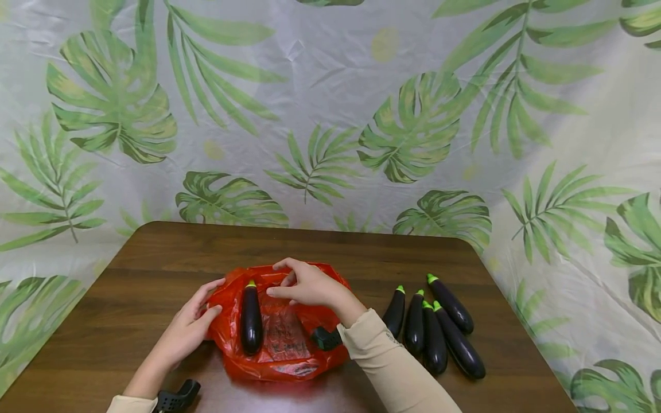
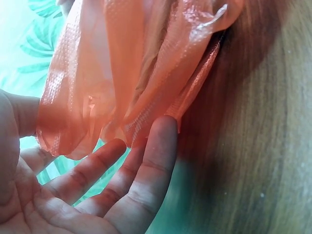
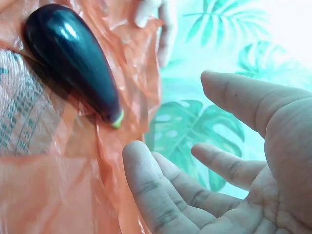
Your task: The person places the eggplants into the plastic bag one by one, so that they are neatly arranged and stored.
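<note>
A red plastic bag (image 1: 289, 367) lies spread with its mouth open at the table's middle. One dark purple eggplant (image 1: 251, 321) with a green stem end lies inside, towards the bag's left. My left hand (image 1: 188, 324) is at the bag's left rim. In the left wrist view its fingers (image 2: 151, 170) are nearly straight against the red plastic. Over the back of the bag, right of the eggplant's stem, is my right hand (image 1: 310, 284). The right wrist view shows its fingers (image 3: 141, 170) apart and loosely bent, with nothing between them and the thumb.
Several more eggplants (image 1: 435, 338) lie in a loose fan on the right of the wooden table (image 1: 170, 252), stems pointing away. A leaf-patterned cloth (image 1: 330, 115) hangs behind the table. Black wrist-worn cameras (image 1: 178, 397) sit on both wrists.
</note>
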Motion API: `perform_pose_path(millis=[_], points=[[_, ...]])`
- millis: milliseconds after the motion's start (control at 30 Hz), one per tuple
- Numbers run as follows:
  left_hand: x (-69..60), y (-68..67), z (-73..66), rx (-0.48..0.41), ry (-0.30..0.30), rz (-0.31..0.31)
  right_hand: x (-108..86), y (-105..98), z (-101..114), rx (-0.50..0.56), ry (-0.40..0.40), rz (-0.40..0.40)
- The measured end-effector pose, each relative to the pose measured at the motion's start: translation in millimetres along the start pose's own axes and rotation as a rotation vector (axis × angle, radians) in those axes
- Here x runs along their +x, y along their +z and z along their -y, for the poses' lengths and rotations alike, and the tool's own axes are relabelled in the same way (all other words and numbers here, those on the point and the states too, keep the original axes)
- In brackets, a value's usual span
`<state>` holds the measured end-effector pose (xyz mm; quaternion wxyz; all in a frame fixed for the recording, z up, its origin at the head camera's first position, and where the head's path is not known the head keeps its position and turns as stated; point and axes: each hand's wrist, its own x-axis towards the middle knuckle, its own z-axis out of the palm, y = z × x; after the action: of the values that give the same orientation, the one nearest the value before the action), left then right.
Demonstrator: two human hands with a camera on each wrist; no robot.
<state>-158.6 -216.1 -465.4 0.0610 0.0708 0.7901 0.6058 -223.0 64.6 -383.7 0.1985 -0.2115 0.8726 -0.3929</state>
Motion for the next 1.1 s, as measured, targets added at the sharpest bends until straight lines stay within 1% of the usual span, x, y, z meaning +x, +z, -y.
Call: perform_pose_path(millis=[300, 633, 767, 1000, 1100], points=[[0.2, -0.2, 0.6, 0.001, 0.004, -0.002, -12.7, -16, -9, 0.038, 0.005, -0.035], [-0.2, -0.1, 0.4, 0.022, -0.004, 0.002, -32.6, -35, -22, 0.056, 0.003, -0.089], [-0.5, 0.4, 0.5, 0.015, -0.006, -0.002, -40.3, -42, -27, 0.078, 0.016, -0.108], [0.4, 1.9, 1.2, -0.005, 0.019, 0.0, -52.7, -54, -35, 0.135, 0.018, -0.118], [0.5, 1.6, 1.6, -0.003, 0.012, -0.011, -57.9, -57, -38, 0.142, 0.028, -0.132]])
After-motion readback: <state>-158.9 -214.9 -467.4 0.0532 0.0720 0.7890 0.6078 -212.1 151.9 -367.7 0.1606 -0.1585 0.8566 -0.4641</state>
